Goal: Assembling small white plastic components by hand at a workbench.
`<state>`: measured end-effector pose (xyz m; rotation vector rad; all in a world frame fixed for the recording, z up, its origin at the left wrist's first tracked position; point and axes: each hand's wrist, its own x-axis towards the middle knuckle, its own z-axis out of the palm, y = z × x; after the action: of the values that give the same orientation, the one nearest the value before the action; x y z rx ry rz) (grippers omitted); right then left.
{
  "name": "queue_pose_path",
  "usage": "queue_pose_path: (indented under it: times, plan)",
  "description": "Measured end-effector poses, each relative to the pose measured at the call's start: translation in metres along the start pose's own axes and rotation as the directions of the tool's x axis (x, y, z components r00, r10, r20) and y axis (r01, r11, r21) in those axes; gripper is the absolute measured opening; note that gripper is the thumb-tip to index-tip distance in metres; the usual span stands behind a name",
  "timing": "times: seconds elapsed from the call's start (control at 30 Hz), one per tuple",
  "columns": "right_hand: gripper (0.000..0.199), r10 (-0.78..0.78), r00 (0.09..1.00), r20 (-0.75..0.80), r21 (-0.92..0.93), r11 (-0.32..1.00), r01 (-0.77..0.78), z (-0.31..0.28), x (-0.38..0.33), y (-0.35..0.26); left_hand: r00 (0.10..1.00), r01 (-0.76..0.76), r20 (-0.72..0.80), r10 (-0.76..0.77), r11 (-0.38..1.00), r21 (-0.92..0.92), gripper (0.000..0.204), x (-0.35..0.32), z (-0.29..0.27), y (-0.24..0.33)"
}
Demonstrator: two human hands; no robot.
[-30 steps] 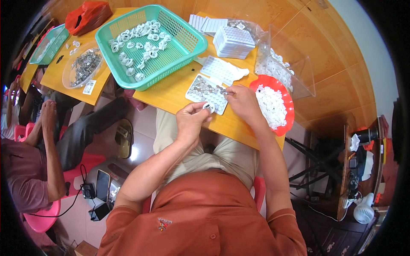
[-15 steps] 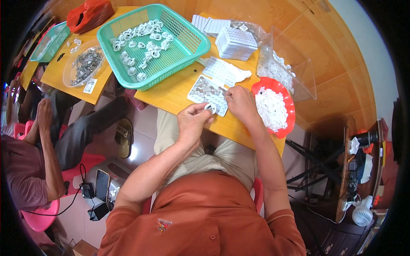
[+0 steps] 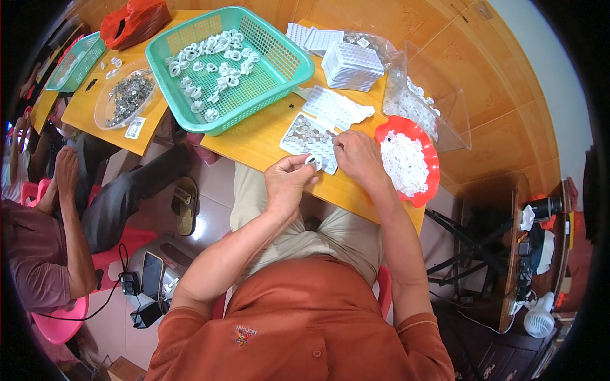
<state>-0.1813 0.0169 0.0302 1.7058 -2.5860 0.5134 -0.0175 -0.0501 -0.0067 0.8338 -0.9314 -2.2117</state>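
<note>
Between the thumb and fingers of my left hand is a small white ring-shaped plastic part, held over the near edge of a white blister tray. Small round greyish discs fill the pockets in the tray's far part. My right hand is closed, its thumb and fingertips pinched together at the tray's right side. Whatever lies between those fingertips is too small or hidden to make out. Beyond the tray lies another white pocketed sheet, its right end crumpled.
A green basket of white plastic parts stands at the far left. To the right sits a red scalloped bowl heaped with small white pieces. Behind are stacked white trays and a clear bin. Another person sits at left.
My right hand has shifted only slightly at the tray's right side. The left hand keeps its hold on the white part in nearly the same spot.
</note>
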Motion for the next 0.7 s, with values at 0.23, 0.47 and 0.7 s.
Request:
queue_pose_path:
  times: [0.23,0.47,0.7]
  plan:
    - [0.015,-0.091,0.996,0.005,-0.100,0.991,0.091,-0.005,0.000,-0.007,1.000,0.014,-0.010,-0.014,1.000,-0.008,0.022,0.000,-0.001,0.000]
    - [0.016,-0.204,0.979,-0.027,-0.174,0.965,0.196,0.000,-0.002,-0.003,1.000,0.024,-0.018,-0.025,1.000,-0.015,0.022,0.001,-0.001,0.000]
    - [0.015,-0.223,0.932,-0.286,0.097,0.961,0.260,-0.001,-0.009,-0.009,0.999,0.036,-0.018,-0.037,0.999,-0.020,0.025,0.001,0.000,0.002]
